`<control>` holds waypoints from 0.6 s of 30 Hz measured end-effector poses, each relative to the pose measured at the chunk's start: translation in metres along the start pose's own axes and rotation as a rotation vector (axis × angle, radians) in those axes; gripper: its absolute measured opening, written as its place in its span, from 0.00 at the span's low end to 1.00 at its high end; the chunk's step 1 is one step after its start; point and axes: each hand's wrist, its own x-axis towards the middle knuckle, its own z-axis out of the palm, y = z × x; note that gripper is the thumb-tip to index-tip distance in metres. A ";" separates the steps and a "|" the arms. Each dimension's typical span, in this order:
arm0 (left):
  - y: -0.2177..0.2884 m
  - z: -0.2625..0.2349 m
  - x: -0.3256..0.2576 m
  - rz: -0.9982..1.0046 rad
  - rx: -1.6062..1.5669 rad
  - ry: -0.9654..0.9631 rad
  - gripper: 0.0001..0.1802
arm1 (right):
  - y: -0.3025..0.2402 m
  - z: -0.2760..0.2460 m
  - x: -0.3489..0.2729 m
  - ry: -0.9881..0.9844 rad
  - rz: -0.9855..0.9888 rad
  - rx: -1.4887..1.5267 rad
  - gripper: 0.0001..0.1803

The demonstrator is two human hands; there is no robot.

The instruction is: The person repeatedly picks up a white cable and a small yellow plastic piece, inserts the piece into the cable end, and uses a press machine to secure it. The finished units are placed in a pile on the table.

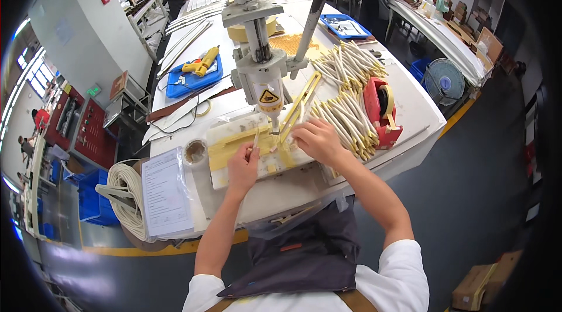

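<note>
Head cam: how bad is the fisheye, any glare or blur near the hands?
Head view: strong fisheye, table edge and floor line bow, black vignette at the corners. Even overhead light, soft shadows, no glare on the work. Left hand, right hand and the press tip are sharp; far co-workers are small and soft.

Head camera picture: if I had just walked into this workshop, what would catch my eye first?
Probably the tall grey metal press with its red-knobbed lever, standing at the middle of the white worktable. Right below its tip, the left hand and right hand hold pale yellow strips on a white board. To the right lie a heap of cream-coloured sticks and a red tape dispenser.
</note>
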 end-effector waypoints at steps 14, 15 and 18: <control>0.018 -0.012 0.000 -0.182 -0.329 -0.160 0.14 | -0.035 -0.089 -0.049 -0.336 0.239 -0.391 0.05; 0.019 -0.013 0.001 -0.189 -0.333 -0.171 0.15 | -0.042 -0.090 -0.042 -0.274 0.217 -0.376 0.06; 0.016 -0.013 0.000 -0.176 -0.301 -0.205 0.17 | -0.047 -0.077 -0.029 -0.202 0.220 -0.291 0.08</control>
